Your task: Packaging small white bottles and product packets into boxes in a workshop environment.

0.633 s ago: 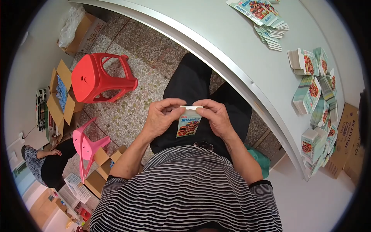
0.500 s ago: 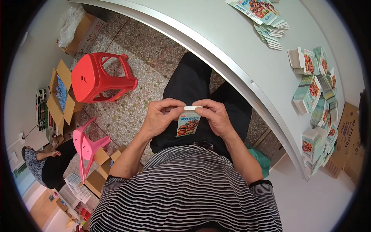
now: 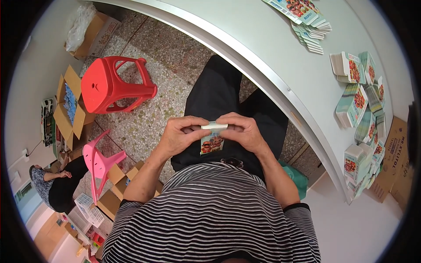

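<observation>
Above my lap I hold a small light-blue printed carton (image 3: 212, 146) with cartoon figures on its front. Its white top end (image 3: 214, 126) faces up between my hands. My left hand (image 3: 184, 132) pinches the carton's left upper edge, thumb across the front and fingers behind. On the other side, my right hand (image 3: 242, 132) grips the right upper edge the same way. Both thumbs cover part of the upper front, and the carton's back is hidden.
On the pale table (image 3: 263, 52) to the right lie fanned flat cartons (image 3: 309, 33) and several carton stacks (image 3: 352, 105). At left stand a red stool (image 3: 98, 85), a pink stool (image 3: 100, 160) and an open cardboard box (image 3: 76, 109). Another person (image 3: 52, 188) sits at far left.
Both thumbs have come down over the carton's front, covering more of its upper print. The white top end sits slightly lower. The view has shifted a little.
</observation>
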Tool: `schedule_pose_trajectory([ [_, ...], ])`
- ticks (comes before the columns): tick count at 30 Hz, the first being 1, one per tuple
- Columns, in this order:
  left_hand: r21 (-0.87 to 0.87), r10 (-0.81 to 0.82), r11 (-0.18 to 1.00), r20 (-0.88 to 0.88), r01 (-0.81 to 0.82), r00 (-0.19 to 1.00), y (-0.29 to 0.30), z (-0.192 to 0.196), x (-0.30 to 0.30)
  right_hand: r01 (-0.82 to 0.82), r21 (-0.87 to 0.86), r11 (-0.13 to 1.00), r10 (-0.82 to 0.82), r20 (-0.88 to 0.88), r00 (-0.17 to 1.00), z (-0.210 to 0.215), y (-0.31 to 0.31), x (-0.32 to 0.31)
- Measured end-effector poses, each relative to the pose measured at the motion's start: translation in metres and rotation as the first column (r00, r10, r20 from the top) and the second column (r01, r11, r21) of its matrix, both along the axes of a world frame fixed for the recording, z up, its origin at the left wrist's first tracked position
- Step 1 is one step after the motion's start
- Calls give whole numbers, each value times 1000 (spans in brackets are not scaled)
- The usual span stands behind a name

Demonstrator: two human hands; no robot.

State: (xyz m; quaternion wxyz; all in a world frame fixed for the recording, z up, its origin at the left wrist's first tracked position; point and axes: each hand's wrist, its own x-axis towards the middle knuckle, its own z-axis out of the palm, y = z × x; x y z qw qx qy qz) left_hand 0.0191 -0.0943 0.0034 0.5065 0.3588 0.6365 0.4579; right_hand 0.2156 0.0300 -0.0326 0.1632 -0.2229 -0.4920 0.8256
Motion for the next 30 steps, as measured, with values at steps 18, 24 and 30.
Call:
schedule_pose_trajectory([
  [18,-119,162,984,247,-135,955,4,9,8,7,-30,1000,-4,100,995,7,4,-7],
  [24,-67,78,995,111,-71,991,2,9,8,-54,50,997,51,62,997,-2,10,-5],
  [30,93,-76,992,-153,90,985,-2,7,3,-84,40,996,84,16,996,-3,11,1],
])
